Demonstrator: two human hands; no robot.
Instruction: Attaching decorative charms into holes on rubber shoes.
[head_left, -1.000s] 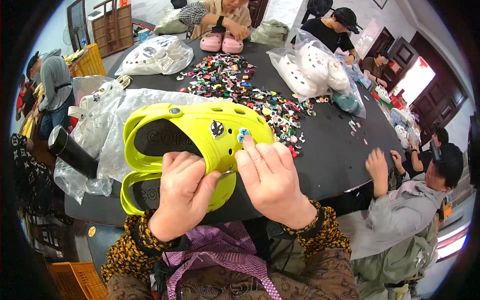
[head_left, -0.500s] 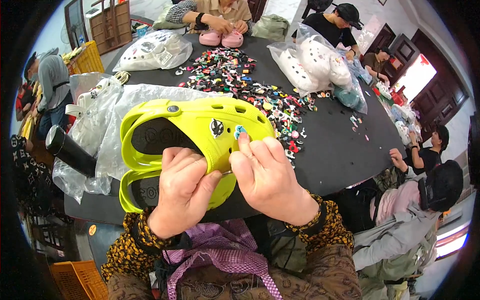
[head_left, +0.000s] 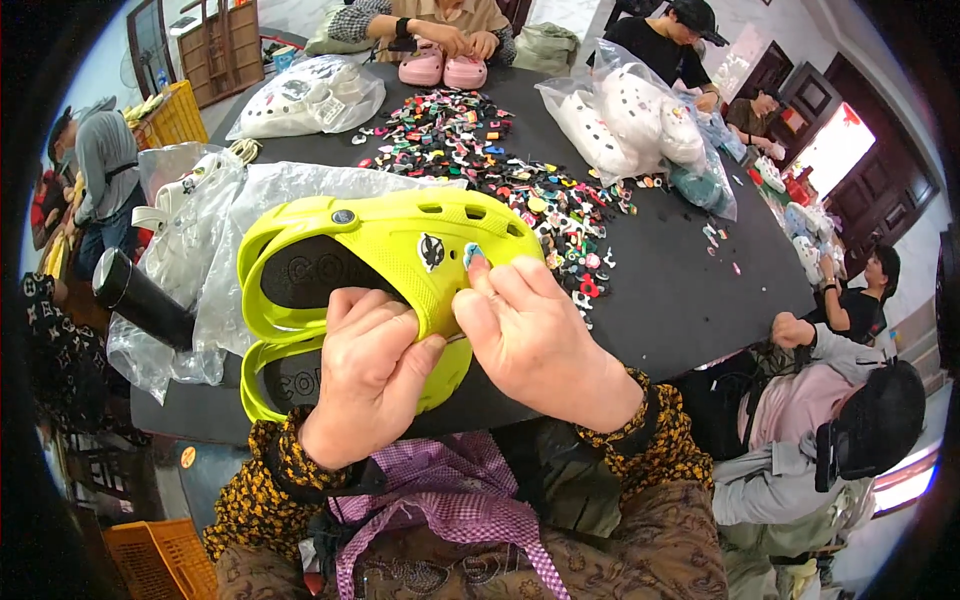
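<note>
A lime-green clog (head_left: 385,215) lies on its side in front of me, its dark insole facing left. My left hand (head_left: 365,375) is closed on the rim of its opening, fingertips hidden inside. Curled fingers of my right hand (head_left: 540,345) rest at the toe; one fingertip presses against a small blue shoe charm (head_left: 471,254). Next to that sits a black-and-white charm (head_left: 431,252) in the upper. A thin metallic glint shows between my hands; what it belongs to is hidden. Beneath, nearer me, lies a second lime-green clog (head_left: 258,385), partly covered by my left hand.
Loose shoe charms (head_left: 440,130) lie heaped across the dark table (head_left: 690,290). Bagged white clogs (head_left: 310,100) and another bag of white clogs (head_left: 630,125) stand farther back. A black cylinder (head_left: 143,300) lies at left on clear plastic. Across the table a person handles pink clogs (head_left: 443,68); others sit at right.
My right fingertip has shifted slightly up and left, covering more of the blue charm, which looks tilted. The clog has moved slightly left. My left hand keeps its hold.
</note>
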